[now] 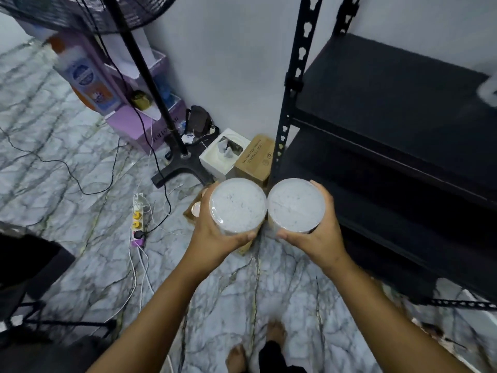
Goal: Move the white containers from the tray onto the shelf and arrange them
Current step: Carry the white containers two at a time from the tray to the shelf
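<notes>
I hold two round white containers side by side above the marble floor, seen from the top, their rims touching. My left hand (215, 238) grips the left container (238, 205) from its left side and below. My right hand (318, 238) grips the right container (295, 204) from its right side. The black metal shelf (390, 103) stands to the right, its boards bare in the near part. A blurred white thing (488, 90) sits at the shelf's far right edge. No tray is in view.
A black fan stand (180, 162) rises at the left with cables and a power strip (138, 219) on the floor. A white tissue box (224, 152) and a cardboard box (255, 160) sit by the shelf's corner post (290, 103). Purple boxes (129, 125) lean against the wall.
</notes>
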The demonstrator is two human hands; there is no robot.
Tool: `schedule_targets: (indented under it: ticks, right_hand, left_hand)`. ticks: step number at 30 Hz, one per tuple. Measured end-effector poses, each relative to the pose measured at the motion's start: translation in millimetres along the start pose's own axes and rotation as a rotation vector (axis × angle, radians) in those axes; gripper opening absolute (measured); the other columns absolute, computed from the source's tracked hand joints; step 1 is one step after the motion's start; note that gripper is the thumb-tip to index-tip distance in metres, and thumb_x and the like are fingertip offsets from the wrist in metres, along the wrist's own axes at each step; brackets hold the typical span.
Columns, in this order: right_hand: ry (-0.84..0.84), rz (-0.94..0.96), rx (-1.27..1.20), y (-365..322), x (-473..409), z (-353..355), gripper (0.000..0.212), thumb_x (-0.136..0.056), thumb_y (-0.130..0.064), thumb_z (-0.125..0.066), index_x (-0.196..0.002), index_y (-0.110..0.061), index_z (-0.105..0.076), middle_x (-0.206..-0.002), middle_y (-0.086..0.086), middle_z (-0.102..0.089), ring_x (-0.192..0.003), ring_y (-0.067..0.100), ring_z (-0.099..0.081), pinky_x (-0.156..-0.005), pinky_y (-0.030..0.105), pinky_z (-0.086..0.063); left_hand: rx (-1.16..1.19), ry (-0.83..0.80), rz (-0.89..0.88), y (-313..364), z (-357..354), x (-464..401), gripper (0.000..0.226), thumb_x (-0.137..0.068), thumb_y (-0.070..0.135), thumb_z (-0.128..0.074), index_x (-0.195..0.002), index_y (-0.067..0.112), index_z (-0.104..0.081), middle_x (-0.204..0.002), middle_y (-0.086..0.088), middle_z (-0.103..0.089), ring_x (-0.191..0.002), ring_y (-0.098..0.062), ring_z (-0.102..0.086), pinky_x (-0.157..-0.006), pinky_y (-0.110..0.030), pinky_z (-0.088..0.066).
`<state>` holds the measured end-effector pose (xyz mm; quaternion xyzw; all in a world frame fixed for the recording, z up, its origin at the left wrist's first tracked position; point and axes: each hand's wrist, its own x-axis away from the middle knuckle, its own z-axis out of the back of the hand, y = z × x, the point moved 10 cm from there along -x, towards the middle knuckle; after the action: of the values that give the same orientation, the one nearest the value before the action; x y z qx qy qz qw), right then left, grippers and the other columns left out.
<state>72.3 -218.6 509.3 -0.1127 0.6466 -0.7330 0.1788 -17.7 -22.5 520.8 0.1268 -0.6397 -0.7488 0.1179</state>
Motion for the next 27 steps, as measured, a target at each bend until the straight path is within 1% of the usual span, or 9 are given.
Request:
schedule_targets:
  ticks: [4,7,10,15,18,20,23,25,27]
  right_hand:
    - [0.095,0.005,-0.007,-33,31,26,0.103,-0.051,-0.052,-0.088,-0.137,-0.043,-0.030,-0.132,-0.026,-0.046,-0.126,0.004,-0.047,-0.095,0.017,-0.046]
    - [0.170,0.009,0.013,-56,54,49,0.102,-0.049,-0.049,-0.089,-0.133,-0.048,-0.031,-0.129,-0.030,-0.046,-0.124,0.002,-0.047,-0.094,0.020,-0.048]
    - [0.232,0.016,0.027,-74,75,73,0.102,-0.048,-0.045,-0.089,-0.132,-0.048,-0.032,-0.128,-0.030,-0.046,-0.122,0.002,-0.049,-0.092,0.026,-0.050]
    - [0.319,0.021,0.006,-95,102,117,0.099,-0.049,-0.035,-0.089,-0.131,-0.047,-0.033,-0.127,-0.025,-0.048,-0.118,0.001,-0.051,-0.083,0.016,-0.051]
    - [0.363,0.020,0.010,-99,115,152,0.100,-0.050,-0.034,-0.089,-0.133,-0.041,-0.033,-0.123,-0.030,-0.049,-0.116,-0.002,-0.051,-0.080,0.012,-0.050]
    - [0.386,0.017,0.015,-100,123,178,0.100,-0.050,-0.034,-0.090,-0.132,-0.045,-0.033,-0.121,-0.031,-0.049,-0.115,-0.004,-0.052,-0.079,0.011,-0.050]
    - [0.419,0.009,0.017,-100,135,219,0.101,-0.051,-0.035,-0.091,-0.132,-0.047,-0.032,-0.122,-0.029,-0.048,-0.114,-0.004,-0.052,-0.078,0.012,-0.051]
    - [0.444,0.010,0.018,-100,142,247,0.100,-0.050,-0.034,-0.091,-0.131,-0.047,-0.033,-0.122,-0.027,-0.049,-0.113,-0.003,-0.053,-0.078,0.013,-0.051]
    - [0.468,0.013,0.025,-100,148,276,0.098,-0.050,-0.033,-0.090,-0.129,-0.048,-0.034,-0.121,-0.028,-0.049,-0.112,-0.005,-0.052,-0.077,0.011,-0.051]
  left_hand:
    - [0.001,-0.066,-0.044,37,-18,15,0.092,-0.056,0.039,-0.085,-0.129,0.054,-0.032,-0.129,0.029,-0.046,-0.124,0.004,-0.044,-0.091,-0.007,-0.041]
    - [-0.019,-0.082,-0.068,60,-30,22,0.092,-0.052,0.046,-0.085,-0.127,0.055,-0.032,-0.131,0.026,-0.044,-0.122,0.010,-0.042,-0.091,-0.006,-0.039]
    - [-0.025,-0.129,-0.097,79,-48,29,0.089,-0.053,0.043,-0.085,-0.123,0.061,-0.034,-0.124,0.037,-0.044,-0.118,0.015,-0.042,-0.087,-0.001,-0.038]
    - [0.025,-0.204,-0.106,100,-93,37,0.099,-0.052,0.042,-0.085,-0.135,0.036,-0.032,-0.135,0.015,-0.043,-0.121,0.007,-0.044,-0.090,-0.005,-0.041]
    - [0.022,-0.260,-0.106,108,-127,37,0.098,-0.056,0.038,-0.088,-0.135,0.041,-0.031,-0.127,0.032,-0.044,-0.119,0.010,-0.045,-0.085,-0.003,-0.042]
    - [0.028,-0.287,-0.094,113,-152,36,0.100,-0.058,0.035,-0.089,-0.137,0.042,-0.030,-0.128,0.028,-0.045,-0.117,0.010,-0.047,-0.080,-0.005,-0.046]
    - [0.061,-0.322,-0.065,119,-196,35,0.101,-0.058,0.034,-0.090,-0.138,0.042,-0.029,-0.133,0.013,-0.045,-0.115,0.007,-0.050,-0.076,-0.009,-0.050]
    - [0.079,-0.329,-0.066,128,-225,36,0.100,-0.058,0.032,-0.090,-0.138,0.043,-0.029,-0.132,0.014,-0.046,-0.115,0.006,-0.052,-0.075,-0.011,-0.051]
    - [0.098,-0.338,-0.079,137,-256,37,0.098,-0.060,0.028,-0.089,-0.137,0.042,-0.031,-0.128,0.023,-0.048,-0.114,0.006,-0.052,-0.074,-0.011,-0.052]
